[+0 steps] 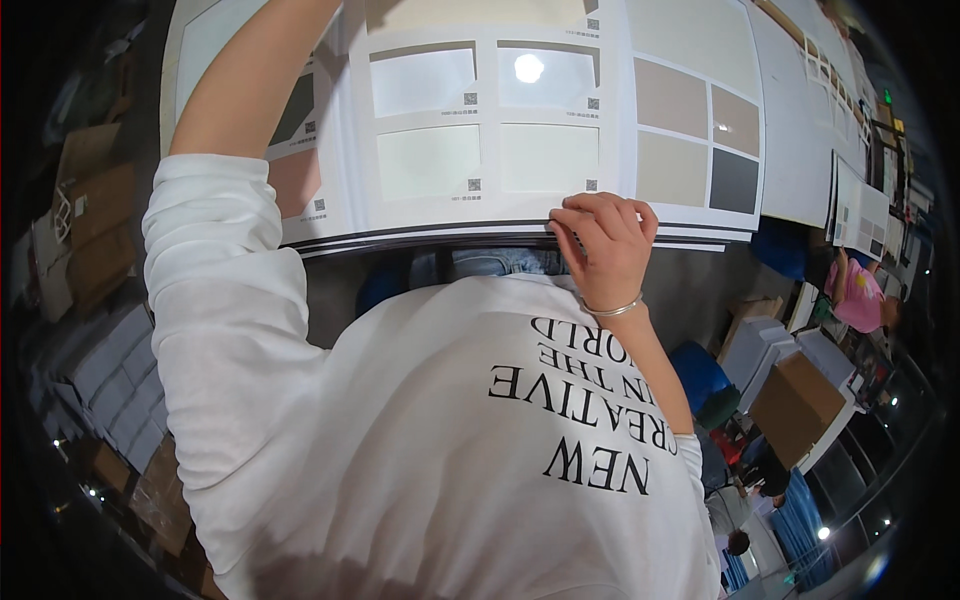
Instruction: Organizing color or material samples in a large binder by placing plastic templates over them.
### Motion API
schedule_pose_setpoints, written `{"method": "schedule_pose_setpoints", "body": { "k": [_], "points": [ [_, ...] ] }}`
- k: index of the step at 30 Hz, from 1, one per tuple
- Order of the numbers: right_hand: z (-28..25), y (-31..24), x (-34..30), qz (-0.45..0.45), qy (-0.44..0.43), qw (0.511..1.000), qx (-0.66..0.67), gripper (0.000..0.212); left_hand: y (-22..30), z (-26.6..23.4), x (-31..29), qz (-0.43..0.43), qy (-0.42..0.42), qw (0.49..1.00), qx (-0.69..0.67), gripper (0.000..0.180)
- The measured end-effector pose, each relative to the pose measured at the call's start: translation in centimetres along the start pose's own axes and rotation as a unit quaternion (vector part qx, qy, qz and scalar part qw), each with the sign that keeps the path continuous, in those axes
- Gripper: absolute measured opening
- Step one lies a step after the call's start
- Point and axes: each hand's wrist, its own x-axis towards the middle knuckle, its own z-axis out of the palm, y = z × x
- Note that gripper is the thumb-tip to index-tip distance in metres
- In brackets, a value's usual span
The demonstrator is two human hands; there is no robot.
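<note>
A large colour sample book lies spread on the table in front of me. Its middle page has pale framed panels with small square codes. The right-hand page carries beige, taupe and dark grey swatches, while pinkish and dark green ones show beside my left arm. My right hand, with a bracelet at the wrist, is at the near edge of the middle page, thumb and fingers bent closed on that edge. My left forearm reaches across the left side of the book and leaves the picture at the top, so that hand is hidden.
White tabletop continues to the right, with another sample board near a person in a pink top. A brown carton and blue stools stand lower right. White stacks and cardboard boxes are at left.
</note>
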Motion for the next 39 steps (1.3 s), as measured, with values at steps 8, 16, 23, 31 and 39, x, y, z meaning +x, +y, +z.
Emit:
{"method": "schedule_pose_setpoints", "body": {
  "k": [8,16,23,31,39],
  "points": [
    [0.3,-0.4,0.5,-0.003,0.011,0.999,-0.032,0.015,0.0,0.1,0.2,0.011,0.009,1.0,0.012,0.024],
    [0.9,-1.1,0.6,-0.027,0.013,0.999,-0.009,0.016,-0.1,0.3,0.1,0.02,0.012,0.999,0.031,0.024],
    [2.9,-1.8,1.9,-0.109,0.013,0.994,-0.001,0.011,0.5,0.1,0.2,-0.002,-0.004,1.0,0.019,0.025],
    [2.6,-2.2,2.8,-0.099,-0.006,0.995,0.006,0.022,1.9,-0.8,-0.5,-0.054,-0.035,0.997,0.041,0.024],
    [3.5,-1.4,5.5,-0.063,-0.081,0.993,-0.059,0.046,2.3,-0.8,-0.9,-0.057,-0.042,0.997,-0.005,0.025]
  ]
}}
